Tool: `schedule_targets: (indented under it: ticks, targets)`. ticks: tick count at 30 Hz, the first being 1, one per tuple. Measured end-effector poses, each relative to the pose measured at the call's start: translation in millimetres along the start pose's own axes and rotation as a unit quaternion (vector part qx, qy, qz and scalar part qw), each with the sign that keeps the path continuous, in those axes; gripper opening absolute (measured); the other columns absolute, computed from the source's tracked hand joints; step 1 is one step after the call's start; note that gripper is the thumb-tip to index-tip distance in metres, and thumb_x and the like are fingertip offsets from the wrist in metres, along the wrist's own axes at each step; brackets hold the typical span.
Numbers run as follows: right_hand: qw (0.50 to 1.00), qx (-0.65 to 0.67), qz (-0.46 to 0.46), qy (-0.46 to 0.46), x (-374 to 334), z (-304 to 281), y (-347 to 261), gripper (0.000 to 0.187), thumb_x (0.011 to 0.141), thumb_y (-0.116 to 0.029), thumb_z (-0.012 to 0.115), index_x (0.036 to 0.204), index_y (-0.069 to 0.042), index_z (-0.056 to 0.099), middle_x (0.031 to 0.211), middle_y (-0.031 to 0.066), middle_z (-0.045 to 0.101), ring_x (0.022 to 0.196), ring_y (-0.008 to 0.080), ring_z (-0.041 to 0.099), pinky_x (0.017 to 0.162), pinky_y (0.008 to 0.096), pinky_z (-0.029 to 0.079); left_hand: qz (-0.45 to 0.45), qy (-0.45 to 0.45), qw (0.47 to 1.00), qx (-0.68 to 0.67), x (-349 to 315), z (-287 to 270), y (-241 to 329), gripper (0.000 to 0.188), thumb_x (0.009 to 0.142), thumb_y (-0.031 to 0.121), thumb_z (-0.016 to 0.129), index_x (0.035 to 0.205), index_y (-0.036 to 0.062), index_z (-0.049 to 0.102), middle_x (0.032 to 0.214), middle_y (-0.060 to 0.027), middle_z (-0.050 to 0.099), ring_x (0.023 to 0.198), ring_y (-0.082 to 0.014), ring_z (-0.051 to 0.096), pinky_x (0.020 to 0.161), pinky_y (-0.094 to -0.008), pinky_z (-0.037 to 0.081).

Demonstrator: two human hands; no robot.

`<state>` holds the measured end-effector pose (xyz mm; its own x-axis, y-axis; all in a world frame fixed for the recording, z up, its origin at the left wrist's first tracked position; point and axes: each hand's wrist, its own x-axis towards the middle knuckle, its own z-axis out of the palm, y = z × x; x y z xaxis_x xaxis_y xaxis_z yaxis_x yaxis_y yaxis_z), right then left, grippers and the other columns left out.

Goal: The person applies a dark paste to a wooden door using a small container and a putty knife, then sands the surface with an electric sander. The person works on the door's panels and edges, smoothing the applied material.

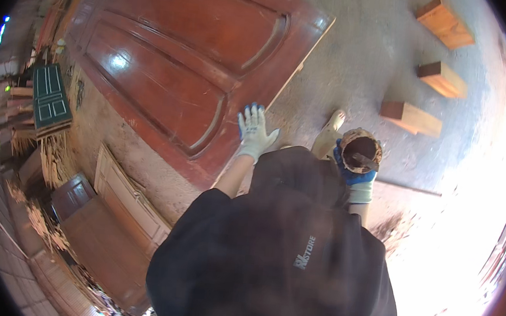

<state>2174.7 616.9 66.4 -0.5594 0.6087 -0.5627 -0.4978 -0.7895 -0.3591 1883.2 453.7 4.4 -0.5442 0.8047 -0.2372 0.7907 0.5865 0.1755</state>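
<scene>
A large reddish-brown panelled wooden door [195,58] lies flat in front of me, its surface glossy with a few pale marks. My left hand [256,133], in a white glove with blue on it, rests on the door's near right corner with the fingers spread. On the right, my gloved right hand [358,181] is wrapped round a round can [373,138] crusted with brown stuff on its rim. A flat stick or blade [364,161] stands in the can; its kind is hard to tell. The can's contents look dark brown.
Several wooden blocks [412,117] stand on the concrete floor at the right. To the left are a green panelled door [52,94], stacked timber strips [57,157] and leaning brown panels [109,245]. My bare foot [330,133] is beside the can.
</scene>
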Motion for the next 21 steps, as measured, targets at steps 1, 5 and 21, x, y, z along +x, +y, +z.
schedule_targets:
  ticks: [1,5,21]
  targets:
    - [0.999,0.036,0.033,-0.011,6.3,4.3,-20.8,0.054,0.097,-0.052,0.053,0.137,-0.015,0.052,0.132,0.0128,0.061,0.124,0.0288,0.056,0.109,0.0523,0.042,-0.021,-0.003,1.0,0.003,0.0,0.2,10.2,0.105,0.082,0.057,0.066,0.153,-0.0057,0.022,0.161,-0.0263,0.017,0.15,-0.0428,0.012,0.121,-0.0596,0.002]
    - [0.92,-0.382,-0.088,-0.004,40.1,-30.0,-94.1,0.058,0.093,-0.048,0.061,0.138,-0.014,0.052,0.136,0.006,0.06,0.129,0.0254,0.053,0.114,0.051,0.036,-0.133,-0.084,0.988,-0.001,20.4,-7.2,63.7,0.106,0.084,0.058,0.063,0.155,-0.0055,0.015,0.162,-0.0274,0.012,0.151,-0.0438,0.008,0.122,-0.0564,0.003]
    - [0.968,0.176,-0.106,0.141,136.8,-106.2,-364.3,0.051,0.092,-0.035,0.061,0.131,-0.003,0.059,0.136,0.0214,0.058,0.125,0.0423,0.055,0.106,0.06,0.046,-0.309,0.09,0.919,-0.226,161.7,-22.3,182.7,0.088,0.085,0.047,0.067,0.153,0.0056,0.029,0.157,-0.0289,0.023,0.145,-0.0462,0.025,0.118,-0.0517,0.024]
